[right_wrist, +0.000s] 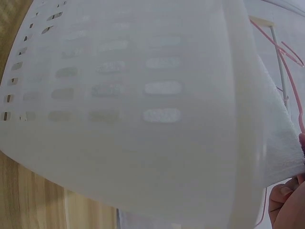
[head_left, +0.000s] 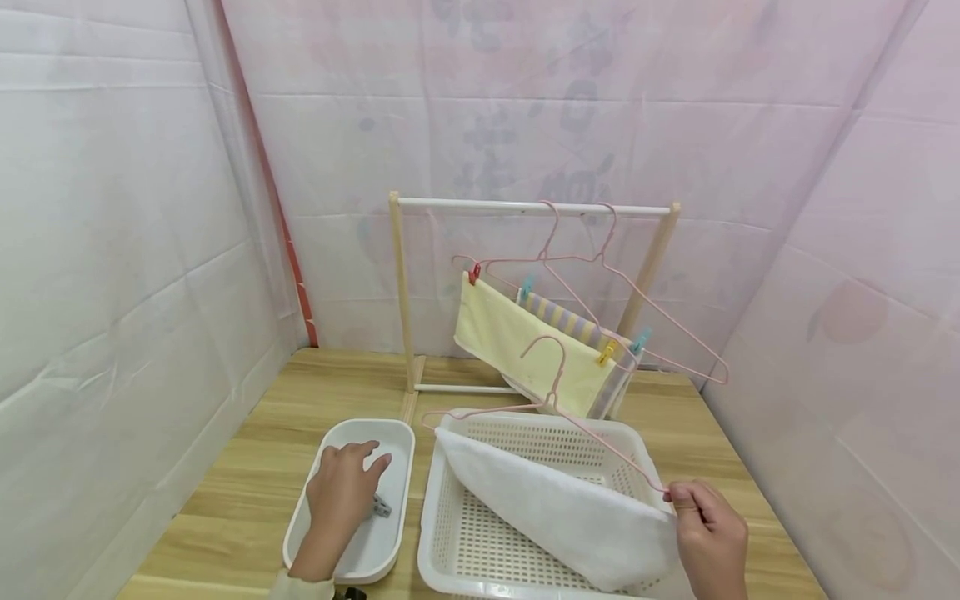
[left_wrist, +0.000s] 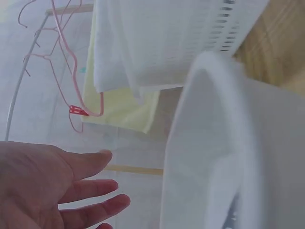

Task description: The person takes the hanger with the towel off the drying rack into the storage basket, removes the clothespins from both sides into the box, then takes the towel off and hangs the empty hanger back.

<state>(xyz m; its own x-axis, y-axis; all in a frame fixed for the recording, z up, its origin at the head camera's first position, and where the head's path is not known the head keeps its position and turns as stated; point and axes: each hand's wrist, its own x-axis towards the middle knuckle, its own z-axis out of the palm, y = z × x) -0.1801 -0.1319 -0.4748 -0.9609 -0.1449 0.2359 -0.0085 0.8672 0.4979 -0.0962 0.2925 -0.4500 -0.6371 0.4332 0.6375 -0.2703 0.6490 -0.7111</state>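
At the right, my right hand (head_left: pixel 708 533) pinches a corner of a white towel (head_left: pixel 555 508) together with the end of a pink hanger (head_left: pixel 561 367). The towel slants over a white perforated basket (head_left: pixel 429 533), its other corner up by the hanger's left end. My left hand (head_left: pixel 341 492) is over a white tray (head_left: pixel 408 467), thumb and fingers apart. A grey clothespin (head_left: pixel 382 506) lies in that tray, partly hidden by the hand. In the left wrist view, the left hand (left_wrist: pixel 71 191) holds nothing. The basket wall (right_wrist: pixel 200 157) covers much of the right wrist view.
Behind the basket stands a drying rack (head_left: pixel 480 203) with pink hangers on its bar. A yellow cloth (head_left: pixel 517 333) hangs there by red (head_left: pixel 474 273) and yellow (head_left: pixel 607 352) clothespins, before a striped cloth (head_left: pixel 562 321) with teal clothespins. Sheet walls enclose the wooden table (head_left: pixel 232 492).
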